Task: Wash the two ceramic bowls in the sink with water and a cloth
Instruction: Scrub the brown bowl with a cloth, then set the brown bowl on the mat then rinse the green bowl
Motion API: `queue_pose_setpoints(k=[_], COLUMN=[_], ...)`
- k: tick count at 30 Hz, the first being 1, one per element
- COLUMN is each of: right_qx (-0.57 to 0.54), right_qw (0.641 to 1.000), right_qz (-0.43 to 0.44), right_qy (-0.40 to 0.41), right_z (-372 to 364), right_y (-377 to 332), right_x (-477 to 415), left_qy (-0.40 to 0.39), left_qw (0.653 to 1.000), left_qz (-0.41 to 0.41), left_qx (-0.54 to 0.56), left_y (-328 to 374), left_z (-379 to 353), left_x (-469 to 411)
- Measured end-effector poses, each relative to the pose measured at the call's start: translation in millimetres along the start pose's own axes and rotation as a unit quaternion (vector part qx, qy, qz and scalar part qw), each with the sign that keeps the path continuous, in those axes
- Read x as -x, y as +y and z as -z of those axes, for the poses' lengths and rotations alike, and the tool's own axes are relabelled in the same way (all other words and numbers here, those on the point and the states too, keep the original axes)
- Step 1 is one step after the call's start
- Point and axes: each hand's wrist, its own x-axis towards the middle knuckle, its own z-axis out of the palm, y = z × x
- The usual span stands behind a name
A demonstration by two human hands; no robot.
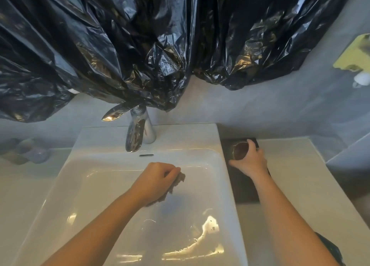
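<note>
Here, brown bowl (240,151), crumpled cloth (180,178)

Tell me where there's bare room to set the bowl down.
Free: the sink floor nearer you than the left hand and cloth; the white counter right of the dark mat; the mat's near end. Crowded: the mat's far end, where the right hand grips the bowl.

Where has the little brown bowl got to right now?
In the head view, the brown bowl is at the far end of the dark mat, just right of the sink, with the right hand gripping it.
</note>
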Motion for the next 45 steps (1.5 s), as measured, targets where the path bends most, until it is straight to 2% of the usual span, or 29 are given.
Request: queue_pose_setpoints(k=[8, 18, 22, 26, 28, 33, 39, 41, 45], right_qx=[0.111, 0.143, 0.104, 0.021, -0.013, 0.006, 0.061, 0.098, 0.162], right_qw=[0.993, 0.987, 0.993, 0.996, 0.992, 0.98, 0.953, 0.942, 0.929], right_qz=[-0.035, -0.045, -0.042, 0.042, 0.085, 0.195, 0.285, 0.309, 0.319], right_qy=[-0.033, -0.053, -0.038, 0.074, 0.094, 0.032, -0.082, -0.09, -0.091], right_z=[-22.6, -29.2, -27.5, -19.2, -20.7, -58.6, -142.3, -167.5, -205.5], right_y=[8.2, 7.9, 7.6, -6.9, -19.9, -63.4, -120.0, -134.6, -149.3], right_x=[-34.1, -46.5, -36.6, 4.8, 35.3, 121.4, 218.2, 242.8, 274.2], left_qy=[-0.009, -0.016, -0.005, 0.006, 0.02, 0.078, 0.201, 0.229, 0.316], left_qw=[1.0, 0.999, 1.0, 0.999, 0.998, 0.987, 0.972, 0.965, 0.924], left_qz=[0.017, 0.027, 0.024, 0.031, 0.047, 0.073, 0.057, 0.094, 0.193], left_qx=[-0.016, 0.005, 0.01, 0.024, 0.041, 0.118, 0.11, 0.091, 0.092], left_y=[-18.5, -24.2, -29.8, -40.5, -49.6, -70.7, -116.2, -143.9, -214.0], left_z=[-5.1, -6.9, -5.3, 4.5, 14.7, 52.9, 118.7, 138.3, 160.2], left_x=[-14.0, -19.4, -13.8, 7.9, 24.6, 75.4, 146.8, 163.0, 172.6])
